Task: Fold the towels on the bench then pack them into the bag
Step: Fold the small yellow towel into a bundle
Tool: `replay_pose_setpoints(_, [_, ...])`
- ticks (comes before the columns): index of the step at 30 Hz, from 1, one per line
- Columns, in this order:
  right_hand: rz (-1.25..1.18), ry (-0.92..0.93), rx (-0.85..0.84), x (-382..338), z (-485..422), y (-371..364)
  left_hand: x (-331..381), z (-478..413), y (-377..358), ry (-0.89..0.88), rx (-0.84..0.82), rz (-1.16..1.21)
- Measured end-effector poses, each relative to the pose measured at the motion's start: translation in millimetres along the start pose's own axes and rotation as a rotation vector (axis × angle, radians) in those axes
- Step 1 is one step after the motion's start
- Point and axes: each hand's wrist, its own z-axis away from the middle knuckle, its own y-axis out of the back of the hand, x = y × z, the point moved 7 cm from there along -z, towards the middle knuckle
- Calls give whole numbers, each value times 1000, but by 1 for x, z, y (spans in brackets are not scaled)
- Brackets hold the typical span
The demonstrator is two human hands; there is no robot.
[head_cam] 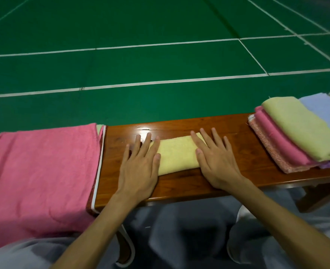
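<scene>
at the bench's (pixel 189 183) middle, the left hand (pixel 139 162) and right hand (pixel 216 158) lie flat, fingers spread, pressing the two ends of the folded yellow towel (pixel 175 154). a pink towel (pixel 40 171) drapes the bench's left end; a towel stack (pixel 296 136) crowds its right end. beyond the bench lies green court floor (pixel 141 65).
</scene>
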Motion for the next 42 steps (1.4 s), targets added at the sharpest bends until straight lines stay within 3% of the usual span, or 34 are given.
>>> replay_pose_setpoints(7, [-82, -31, -28, -3, 0, 3, -1, 0, 3, 36, -24, 215])
replay_pose_setpoints(10, [-233, -36, -12, 2, -2, 9, -20, -1, 18, 226, 74, 323])
replay_pose_setpoints(12, [-444, -137, 135, 17, -2, 30, -38, 1, 40, 404, 150, 180])
replay_pose_setpoints(14, [-563, -305, 262, 34, -2, 48, -48, 3, 53, 527, 55, 88])
replay_pose_setpoints(18, [-469, -495, 45, 29, -8, 38, -41, -1, 46, 558, -187, 37])
replay_pose_setpoints(22, [-277, -493, -11, 13, -16, 28, -20, -11, 37, 541, -188, 43])
replay_pose_setpoints(25, [-345, -482, -4, 14, -15, 30, -22, -19, 31, 578, -210, 232])
replay_pose_setpoints(28, [-635, -442, 25, 16, -11, 29, -23, -20, 26, 628, -203, 502])
replay_pose_setpoints(33, [-1342, -326, 83, 14, -10, 40, -1, -23, 24, 762, -206, 1391])
replay_pose_setpoints(35, [-1381, -306, 143, 21, -11, 46, 4, -30, 26, 741, -150, 1557])
replay_pose_setpoints(38, [-1394, -202, 165, 30, -7, 52, 20, -40, 31, 616, -57, 1552])
replay_pose_setpoints(42, [-1140, -39, 278, 42, 3, 84, 44, -53, 23, 406, 24, 1567])
